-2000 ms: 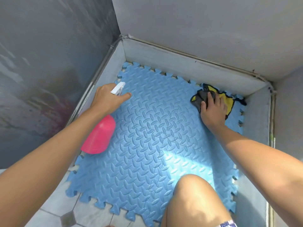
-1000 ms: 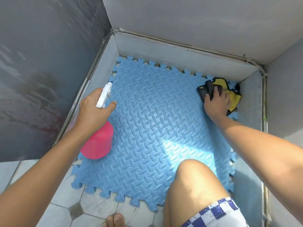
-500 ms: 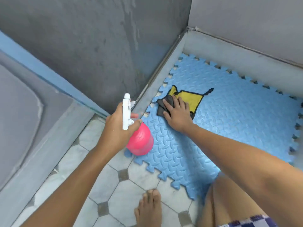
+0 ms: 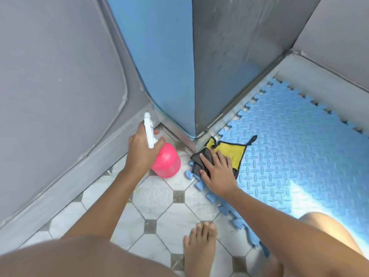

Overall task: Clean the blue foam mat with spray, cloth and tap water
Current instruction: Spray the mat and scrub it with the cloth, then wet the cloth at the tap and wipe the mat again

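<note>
The blue foam mat (image 4: 295,148) with a diamond tread and jigsaw edges lies on the floor at the right, against a low grey wall. A yellow and dark grey cloth (image 4: 229,152) rests on the mat's near left corner. My right hand (image 4: 218,172) presses flat on the cloth's grey part. My left hand (image 4: 140,150) grips the neck of a pink spray bottle (image 4: 166,160) with a white trigger head. The bottle hangs just above the tiles, left of the mat corner.
White floor tiles (image 4: 159,198) with small grey diamonds fill the lower middle. My bare foot (image 4: 200,248) stands on them, and my knee (image 4: 327,228) is over the mat. A blue and grey wall corner (image 4: 191,80) rises just behind the cloth.
My right hand slid the cloth from the mat's far right corner across to its near left corner. My left hand carried the bottle off the mat to the left. My view swung left.
</note>
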Demonstrator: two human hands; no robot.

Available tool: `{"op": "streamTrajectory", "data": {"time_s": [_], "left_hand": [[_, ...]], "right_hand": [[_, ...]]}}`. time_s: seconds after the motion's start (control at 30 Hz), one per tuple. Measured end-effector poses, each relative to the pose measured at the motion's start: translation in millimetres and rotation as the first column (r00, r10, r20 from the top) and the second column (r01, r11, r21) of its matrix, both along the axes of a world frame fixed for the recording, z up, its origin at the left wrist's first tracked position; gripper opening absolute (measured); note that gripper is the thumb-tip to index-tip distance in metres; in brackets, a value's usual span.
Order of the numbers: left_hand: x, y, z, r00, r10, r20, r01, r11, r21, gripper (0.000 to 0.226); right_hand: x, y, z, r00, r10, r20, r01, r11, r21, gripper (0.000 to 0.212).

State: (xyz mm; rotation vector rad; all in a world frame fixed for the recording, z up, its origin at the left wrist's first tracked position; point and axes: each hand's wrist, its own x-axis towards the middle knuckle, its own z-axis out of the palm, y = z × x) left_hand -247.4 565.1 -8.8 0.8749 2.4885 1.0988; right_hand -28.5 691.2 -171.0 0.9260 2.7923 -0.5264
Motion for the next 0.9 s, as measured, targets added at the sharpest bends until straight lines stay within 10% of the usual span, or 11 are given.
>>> {"op": "streamTrajectory", "data": {"time_s": [0.5, 0.67, 0.77, 0.9], "left_hand": [[-27.2, 2.5, -17.9, 0.991, 0.112, 0.075, -0.115, 0.993, 0.037, 0.086], [-8.2, -7.4, -0.5, 0.981, 0.149, -0.128, -0.157, 0.986, -0.060, 0.111], [11.6, -6.8, 23.9, 0.941, 0.132, -0.312, -0.125, 0.991, 0.042, 0.085], [35.8, 12.4, 67.5, 0.879, -0.229, -0.418, 0.328, 0.927, 0.180, 0.021]], "right_hand": [[0.9, 9.7, 3.0, 0.999, -0.016, -0.033, 0.013, 0.994, -0.113, 0.070], [9.5, 31.0, 14.9, 0.994, 0.110, -0.011, -0.111, 0.984, -0.140, 0.069], [11.1, 43.9, 25.1, 0.987, 0.158, 0.042, -0.152, 0.981, -0.119, 0.062], [14.5, 51.7, 42.7, 0.993, 0.108, 0.037, -0.100, 0.979, -0.175, 0.040]]}}
